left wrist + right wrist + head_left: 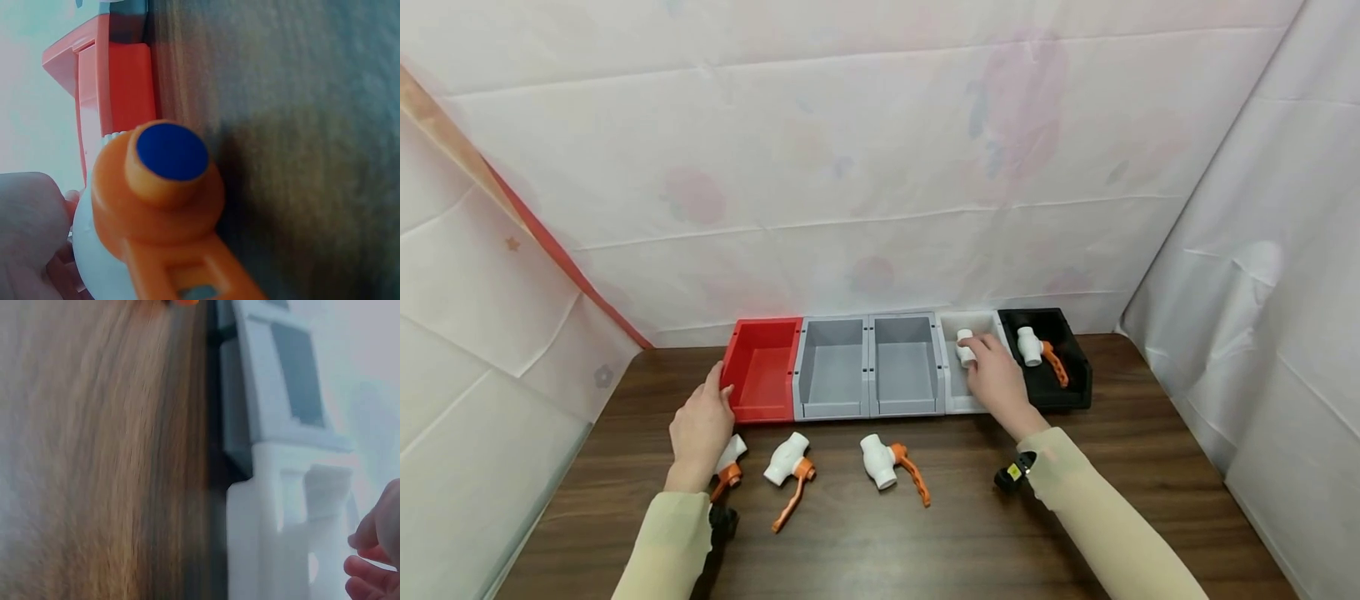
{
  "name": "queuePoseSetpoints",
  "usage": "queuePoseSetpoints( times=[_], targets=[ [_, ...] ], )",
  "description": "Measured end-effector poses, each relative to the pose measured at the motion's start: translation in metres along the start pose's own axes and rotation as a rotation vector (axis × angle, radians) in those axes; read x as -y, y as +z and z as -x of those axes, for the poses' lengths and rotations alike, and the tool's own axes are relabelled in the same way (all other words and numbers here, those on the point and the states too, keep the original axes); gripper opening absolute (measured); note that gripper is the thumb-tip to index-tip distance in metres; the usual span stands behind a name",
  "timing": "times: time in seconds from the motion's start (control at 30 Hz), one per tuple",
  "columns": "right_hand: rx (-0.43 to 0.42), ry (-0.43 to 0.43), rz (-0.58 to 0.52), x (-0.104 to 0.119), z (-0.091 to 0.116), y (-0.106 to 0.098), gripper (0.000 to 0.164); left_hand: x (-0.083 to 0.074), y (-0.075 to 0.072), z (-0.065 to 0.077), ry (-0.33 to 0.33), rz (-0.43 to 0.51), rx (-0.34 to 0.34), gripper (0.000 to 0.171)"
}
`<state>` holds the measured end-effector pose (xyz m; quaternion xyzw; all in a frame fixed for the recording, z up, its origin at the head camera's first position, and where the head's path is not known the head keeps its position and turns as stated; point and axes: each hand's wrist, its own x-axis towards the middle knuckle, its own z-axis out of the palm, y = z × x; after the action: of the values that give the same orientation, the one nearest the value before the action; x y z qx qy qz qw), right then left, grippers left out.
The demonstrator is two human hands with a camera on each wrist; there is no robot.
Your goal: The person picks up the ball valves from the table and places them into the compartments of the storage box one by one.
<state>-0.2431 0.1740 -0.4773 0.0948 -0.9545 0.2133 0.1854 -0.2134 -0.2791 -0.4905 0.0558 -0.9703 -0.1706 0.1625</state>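
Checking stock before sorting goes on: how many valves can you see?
5. Three lie on the table: one under the left hand at, then and. The right hand holds one over the white bin; one sits in the black bin.

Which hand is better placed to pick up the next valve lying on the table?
Left. The left hand rests right beside a valve on the table, while the right hand is over the white bin holding a white fitting.

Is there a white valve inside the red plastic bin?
No, the red plastic bin holds nothing; the left hand only touches its outer edge.
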Motion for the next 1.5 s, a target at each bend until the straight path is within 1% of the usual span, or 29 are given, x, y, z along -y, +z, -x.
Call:
queuePoseSetpoints(
  times=[0.17,0.23,0.33,0.43,0.6,0.87,1.07,1.23,1.37,1.5],
  targets=[
    [-0.039,-0.052,-0.065,0.011,0.012,-0.010,0.031,0.000,-0.002,0.000,-0.031,-0.025,0.034,0.047],
    [-0.050,-0.075,-0.088,0.017,0.016,-0.012,0.028,0.001,-0.003,0.000,-0.032,-0.037,0.041,0.047],
    [-0.056,-0.111,-0.118,0.027,0.024,-0.015,0.024,0.002,-0.003,0.001,-0.019,-0.044,0.030,0.048],
    [-0.050,-0.149,-0.137,0.037,0.030,-0.017,0.022,0.004,-0.002,0.001,-0.008,-0.046,0.021,0.048],
    [-0.021,-0.196,-0.147,0.050,0.040,-0.016,0.021,0.002,-0.003,0.002,-0.010,-0.039,0.018,0.047],
    [0.069,-0.249,-0.161,0.071,0.055,-0.012,0.022,0.001,-0.004,0.003,-0.006,-0.039,0.010,0.046],
    [0.120,-0.251,-0.198,0.080,0.061,-0.005,0.025,0.001,-0.003,0.003,-0.007,-0.040,0.011,0.046],
    [0.180,-0.277,-0.219,0.085,0.067,0.002,0.031,0.002,-0.003,0.002,-0.007,-0.044,0.010,0.047],
    [0.253,-0.336,-0.223,0.089,0.073,0.009,0.037,0.002,-0.003,0.003,0.001,-0.041,0.005,0.046],
    [0.343,-0.396,-0.228,0.095,0.077,0.014,0.044,0.004,-0.002,0.003,0.006,-0.039,-0.004,0.045]
  ],
)
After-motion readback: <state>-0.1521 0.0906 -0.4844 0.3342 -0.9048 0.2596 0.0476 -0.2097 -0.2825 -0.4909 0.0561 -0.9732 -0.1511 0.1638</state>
